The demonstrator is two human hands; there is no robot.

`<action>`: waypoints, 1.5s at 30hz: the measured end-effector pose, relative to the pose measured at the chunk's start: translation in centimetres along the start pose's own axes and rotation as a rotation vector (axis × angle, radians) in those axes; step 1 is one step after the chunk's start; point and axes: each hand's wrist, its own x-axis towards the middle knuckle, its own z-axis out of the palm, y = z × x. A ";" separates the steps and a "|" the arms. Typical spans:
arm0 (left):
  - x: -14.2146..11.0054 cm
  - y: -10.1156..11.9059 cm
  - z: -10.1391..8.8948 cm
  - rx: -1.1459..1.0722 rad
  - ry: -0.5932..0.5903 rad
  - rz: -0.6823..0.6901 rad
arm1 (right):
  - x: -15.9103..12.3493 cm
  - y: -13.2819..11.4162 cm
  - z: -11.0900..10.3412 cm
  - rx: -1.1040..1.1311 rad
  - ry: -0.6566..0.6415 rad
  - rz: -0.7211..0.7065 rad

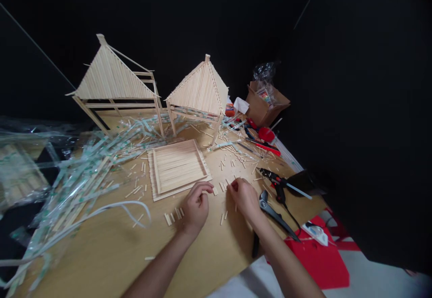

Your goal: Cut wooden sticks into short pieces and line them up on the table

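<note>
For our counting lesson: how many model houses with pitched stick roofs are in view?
2: the left house at the back left, and the right house beside it, behind the stick tray. No others show.

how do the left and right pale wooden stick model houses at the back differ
The left pale wooden stick model house has bare beams showing on its roof's right side, while the right pale wooden stick model house has sticks covering both roof faces in view. The left house looks larger in this view, the right house smaller. Both stand on legs and have peaked roofs.
</note>
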 end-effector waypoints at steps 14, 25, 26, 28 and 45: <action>0.0 -0.3 0.1 -0.043 -0.059 -0.082 | 1.4 -0.6 0.0 0.014 -0.068 0.048; -0.2 0.8 1.1 -0.217 -0.118 -0.363 | 1.1 0.0 -0.8 -0.029 0.008 0.001; -0.2 0.9 1.3 -0.237 -0.119 -0.402 | 0.8 -0.1 -1.1 -0.029 0.020 -0.005; -0.2 1.3 1.8 -0.284 -0.126 -0.479 | 0.0 -0.4 -1.8 -0.024 0.043 -0.028; 0.9 5.0 0.8 -0.666 -0.218 -0.871 | -5.1 -2.8 -3.7 0.060 0.218 -0.315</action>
